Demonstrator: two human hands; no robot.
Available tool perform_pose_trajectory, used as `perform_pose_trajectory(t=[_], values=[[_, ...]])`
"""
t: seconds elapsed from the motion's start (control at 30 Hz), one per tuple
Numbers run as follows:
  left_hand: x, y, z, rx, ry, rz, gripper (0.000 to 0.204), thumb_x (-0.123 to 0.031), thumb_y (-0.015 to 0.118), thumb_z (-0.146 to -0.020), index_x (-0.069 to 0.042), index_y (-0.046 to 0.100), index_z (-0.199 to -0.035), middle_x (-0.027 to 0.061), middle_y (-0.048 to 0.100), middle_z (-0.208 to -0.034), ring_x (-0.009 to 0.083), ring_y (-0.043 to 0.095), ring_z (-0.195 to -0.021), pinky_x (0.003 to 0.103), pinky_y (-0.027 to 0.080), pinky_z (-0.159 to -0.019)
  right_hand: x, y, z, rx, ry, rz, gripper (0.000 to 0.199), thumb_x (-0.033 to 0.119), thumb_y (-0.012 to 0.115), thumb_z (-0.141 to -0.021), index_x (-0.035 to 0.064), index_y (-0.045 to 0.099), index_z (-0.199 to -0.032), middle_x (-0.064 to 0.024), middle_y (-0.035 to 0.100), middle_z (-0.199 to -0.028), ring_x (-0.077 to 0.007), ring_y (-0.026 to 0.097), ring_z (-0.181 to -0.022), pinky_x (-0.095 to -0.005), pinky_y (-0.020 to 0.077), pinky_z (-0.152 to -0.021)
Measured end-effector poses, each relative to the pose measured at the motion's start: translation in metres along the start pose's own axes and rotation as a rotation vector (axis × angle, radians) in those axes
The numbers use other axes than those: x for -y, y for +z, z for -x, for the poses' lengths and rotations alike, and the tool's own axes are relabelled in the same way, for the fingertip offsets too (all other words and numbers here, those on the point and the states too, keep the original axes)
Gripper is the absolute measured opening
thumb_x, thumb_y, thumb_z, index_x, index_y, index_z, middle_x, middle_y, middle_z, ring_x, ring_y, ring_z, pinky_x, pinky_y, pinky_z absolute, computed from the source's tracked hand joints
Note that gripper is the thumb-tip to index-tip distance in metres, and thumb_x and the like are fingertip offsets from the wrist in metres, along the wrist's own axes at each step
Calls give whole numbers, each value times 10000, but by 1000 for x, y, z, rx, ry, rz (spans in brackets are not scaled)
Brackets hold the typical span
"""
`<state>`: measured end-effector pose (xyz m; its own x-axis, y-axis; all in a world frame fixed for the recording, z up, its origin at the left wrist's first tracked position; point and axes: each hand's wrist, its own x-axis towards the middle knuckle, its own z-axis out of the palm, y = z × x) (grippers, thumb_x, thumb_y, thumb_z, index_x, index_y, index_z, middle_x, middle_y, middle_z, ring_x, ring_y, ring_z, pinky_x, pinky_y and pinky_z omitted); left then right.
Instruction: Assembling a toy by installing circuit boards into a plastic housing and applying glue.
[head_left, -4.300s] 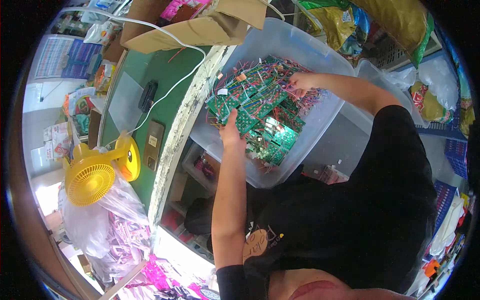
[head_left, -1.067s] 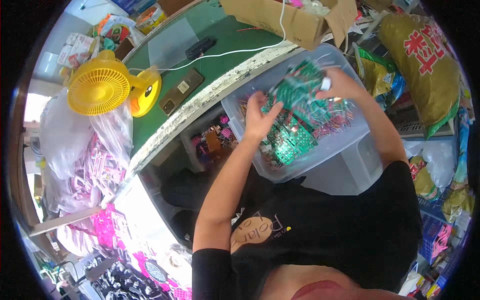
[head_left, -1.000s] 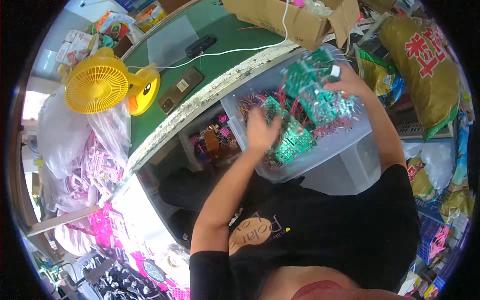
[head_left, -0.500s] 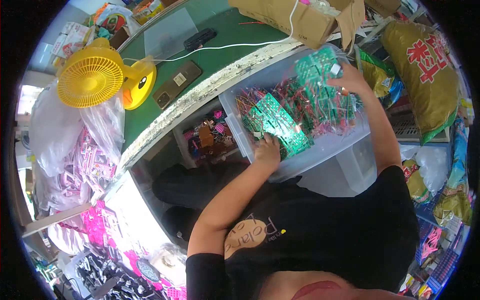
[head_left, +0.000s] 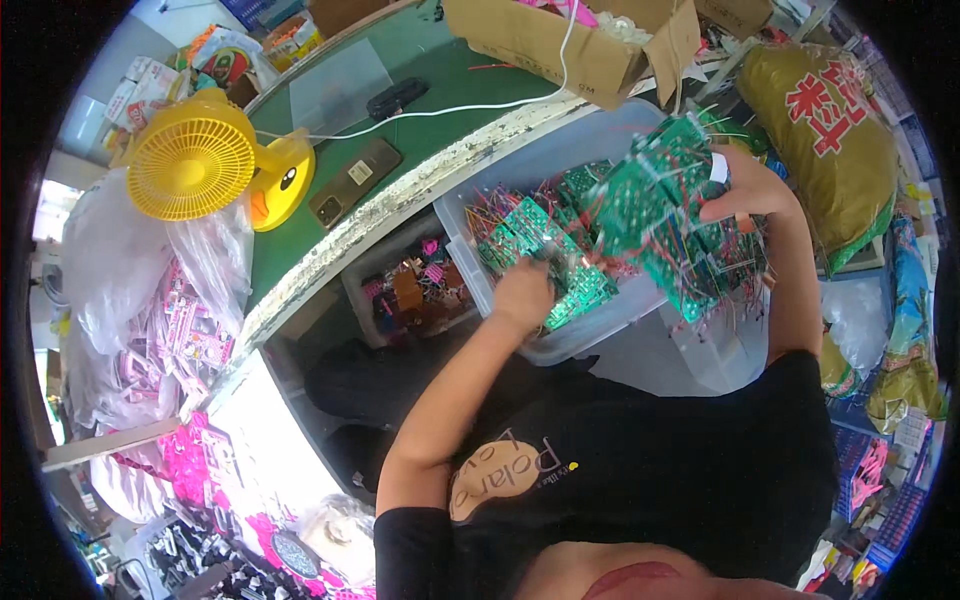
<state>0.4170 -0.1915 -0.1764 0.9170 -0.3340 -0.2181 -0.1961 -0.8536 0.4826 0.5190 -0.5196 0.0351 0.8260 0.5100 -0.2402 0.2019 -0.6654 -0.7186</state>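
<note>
Wired green PCBs are clutched in the grip of the R hand, held over the R side of a clear plastic bin. More PCBs inside are touched by the L hand; w/ blur, its grip can't be told. Phone & yellow fan are set on green desk.
</note>
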Motion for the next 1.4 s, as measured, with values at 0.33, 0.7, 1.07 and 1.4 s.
perform_pose_trajectory(t=[0.33,0.7,1.07,1.4], values=[[26,-206,165,-852,55,1241,506,-380,480,-1037,-15,478,-1388,117,543,-1331,203,534,-1196,323,425,-983,258,76,-112,471,-531,443,768,362,857,-593,-35,594,-1196,-187,692,-990,-334,669,-906,-405,516,-775],[-18,-133,359,-1660,-146,1200,640,-170,799,-818,-10,483,-1351,83,617,-1218,200,579,-1128,379,464,-989,503,280,-78,893,-1396,113,798,154,885,-652,7,503,-1337,-91,669,-1024,-160,639,-607,-311,529,-549],[-8,-96,538,-2702,158,981,438,43,672,-859,-42,546,-1270,67,634,-1163,219,613,-1092,397,523,-951,645,470,81,1111,-1862,227,957,399,841,-732,47,371,-1487,-159,675,-1090,-231,653,-949,-365,513,-824],[-115,-47,725,-3359,-54,232,561,-283,657,-923,-60,481,-1407,120,529,-1412,331,490,-1288,565,368,-1088,686,742,120,579,-2065,282,397,321,767,-748,188,712,-1118,-99,639,-1247,-353,516,-1246,-477,479,-961]])
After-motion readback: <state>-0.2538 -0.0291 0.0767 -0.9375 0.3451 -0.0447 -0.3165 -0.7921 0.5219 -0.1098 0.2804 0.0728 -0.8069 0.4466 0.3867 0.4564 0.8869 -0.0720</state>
